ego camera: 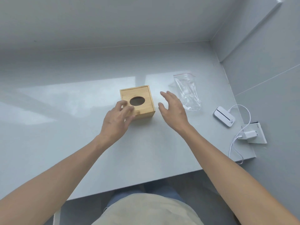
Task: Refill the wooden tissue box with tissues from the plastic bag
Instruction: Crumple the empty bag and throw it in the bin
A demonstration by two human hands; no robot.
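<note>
the left hand (116,120) has its fingers (128,109) curled on the near-left corner of the wooden tissue box (142,95), the right hand (172,108) spread empty between box and plastic bag (188,93), so a one-sided push could skid the box across the desk (65,127).

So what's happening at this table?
A person is working on a wooden tissue box on a white table. The left hand rests on the box's near left corner, fingers on the lid beside the oval hole, through which no tissue shows. The right hand hovers open just right of the box, touching nothing. A clear plastic bag lies further right; what it holds is hard to tell. A small white device and its charger sit at the table's right edge.
</note>
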